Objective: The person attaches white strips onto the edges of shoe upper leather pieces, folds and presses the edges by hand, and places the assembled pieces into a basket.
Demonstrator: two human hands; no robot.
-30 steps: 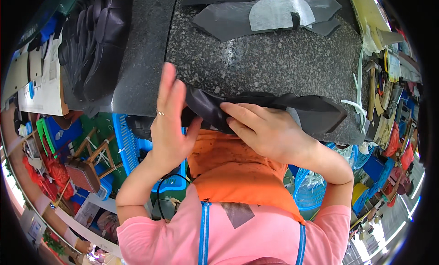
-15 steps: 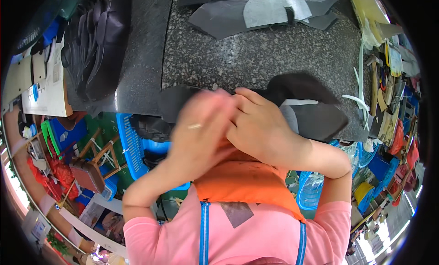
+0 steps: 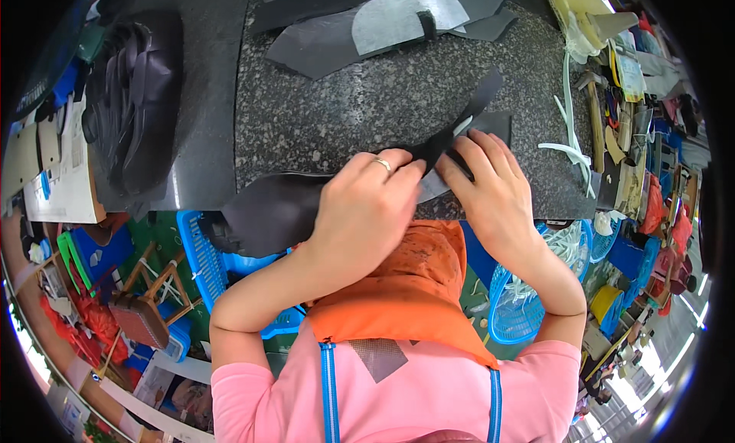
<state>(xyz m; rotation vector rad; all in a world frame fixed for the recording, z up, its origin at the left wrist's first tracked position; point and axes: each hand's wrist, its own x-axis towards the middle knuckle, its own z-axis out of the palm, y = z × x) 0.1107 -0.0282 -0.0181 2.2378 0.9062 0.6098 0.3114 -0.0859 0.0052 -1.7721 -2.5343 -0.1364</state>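
Observation:
A long black leather piece (image 3: 279, 202) lies along the front edge of the speckled stone slab (image 3: 306, 125). Its left end hangs over the edge, and its right part rises in a curved flap. My left hand (image 3: 367, 206), with a ring on one finger, presses bent fingers on the middle of it. Just to the right, my right hand (image 3: 494, 187) pinches the raised part, where a small whitish strip shows. Both sets of fingertips are close together, hiding part of the leather. Farther back rest flat dark leather pieces (image 3: 314, 49) with a grey rounded piece (image 3: 398, 22) on top.
A stack of black leather parts (image 3: 149, 99) stands at the left on a dark surface. White strips (image 3: 570, 148) lie at the slab's right edge, near a crowded tool rack (image 3: 624, 129). Blue baskets (image 3: 207, 252) sit below the table, one (image 3: 509, 313) holding pale strips.
My hands, close together before, have moved apart somewhat. The black leather's right part has lifted and folded up, and its left end now reaches over the edge. The view has shifted slightly.

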